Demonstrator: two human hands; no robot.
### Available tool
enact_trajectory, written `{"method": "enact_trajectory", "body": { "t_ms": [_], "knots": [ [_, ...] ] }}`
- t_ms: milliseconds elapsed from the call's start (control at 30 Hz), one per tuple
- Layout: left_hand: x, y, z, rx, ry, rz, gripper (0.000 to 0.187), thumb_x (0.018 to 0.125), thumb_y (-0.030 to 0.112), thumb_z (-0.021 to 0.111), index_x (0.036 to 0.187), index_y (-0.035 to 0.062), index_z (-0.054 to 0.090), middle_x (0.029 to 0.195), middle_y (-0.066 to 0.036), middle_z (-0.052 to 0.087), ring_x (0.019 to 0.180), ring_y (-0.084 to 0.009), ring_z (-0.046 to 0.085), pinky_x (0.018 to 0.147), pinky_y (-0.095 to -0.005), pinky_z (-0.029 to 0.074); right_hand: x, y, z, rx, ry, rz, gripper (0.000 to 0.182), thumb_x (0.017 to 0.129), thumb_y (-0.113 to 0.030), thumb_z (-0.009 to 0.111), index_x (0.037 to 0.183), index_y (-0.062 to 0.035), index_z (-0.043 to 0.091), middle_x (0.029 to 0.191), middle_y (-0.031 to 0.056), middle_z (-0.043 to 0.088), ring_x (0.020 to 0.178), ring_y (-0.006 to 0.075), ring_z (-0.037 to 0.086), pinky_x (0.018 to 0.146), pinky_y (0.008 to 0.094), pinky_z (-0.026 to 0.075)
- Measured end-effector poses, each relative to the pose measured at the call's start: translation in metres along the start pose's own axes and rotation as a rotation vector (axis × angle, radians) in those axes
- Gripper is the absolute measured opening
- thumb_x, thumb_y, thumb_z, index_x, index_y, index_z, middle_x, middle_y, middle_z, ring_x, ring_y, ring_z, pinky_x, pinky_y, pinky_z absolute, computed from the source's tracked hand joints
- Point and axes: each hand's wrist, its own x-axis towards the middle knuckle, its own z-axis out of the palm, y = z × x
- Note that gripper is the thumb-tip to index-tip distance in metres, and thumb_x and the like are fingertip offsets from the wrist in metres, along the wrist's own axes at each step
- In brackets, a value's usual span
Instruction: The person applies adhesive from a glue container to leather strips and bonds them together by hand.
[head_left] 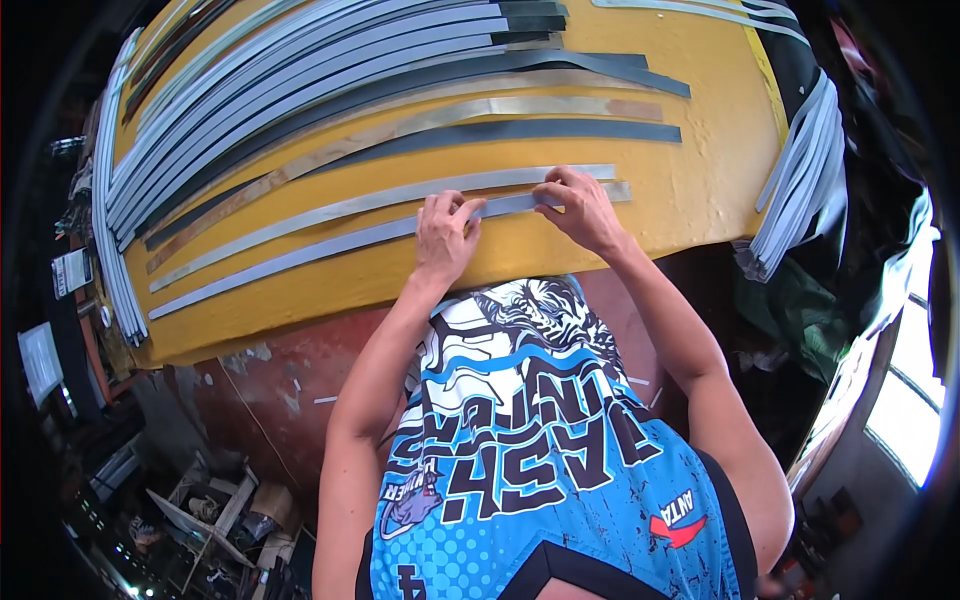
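A long grey strip [300, 252] lies along the near side of the yellow work table [690, 215], its far right end showing a paler, tan-grey piece. My left hand [446, 240] is closed on this strip near its middle, fingers bent over it and thumb at its edge. Further right, my right hand [582, 208] pinches the same strip close to its right end, with fingertips and thumb together. Just beyond it, a second, paler strip [320, 212] runs almost parallel and passes by my right fingertips. What lies directly under my fingers is hidden.
Farther back are a tan strip [420, 121], dark grey strips [560, 130] and a thick row of grey strips [330, 80]. Bundled strips hang over the table's right edge [800, 170] and left edge [108, 220]. A cluttered wooden rack [215, 505] stands below left.
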Motion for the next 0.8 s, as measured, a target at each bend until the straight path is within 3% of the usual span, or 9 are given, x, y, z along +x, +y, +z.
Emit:
{"method": "enact_trajectory", "body": {
  "t_ms": [400,800],
  "knots": [
    [0.007,0.015,0.000,0.039,-0.006,-0.081,0.027,0.075,0.021,0.076,0.100,0.0115,0.071,0.103,-0.006,0.056,0.102,-0.0250,0.052,0.085,-0.0401,0.042,-0.005,0.009,-0.002,0.080,0.011,0.000,0.023,0.073,-0.013,0.079,0.093,-0.0067,0.069,0.096,0.0113,0.059,0.090,0.0310,0.060,0.080,0.0402,0.049],
    [0.012,0.018,0.018,-0.031,0.018,0.029,0.024,0.079,0.021,0.074,0.098,0.0068,0.072,0.100,-0.008,0.062,0.099,-0.0264,0.056,0.088,-0.0400,0.045,-0.006,0.010,-0.001,0.108,0.002,-0.005,0.021,0.075,-0.014,0.078,0.092,-0.0056,0.068,0.096,0.0121,0.058,0.090,0.0312,0.059,0.080,0.0402,0.049]
  ]
}}
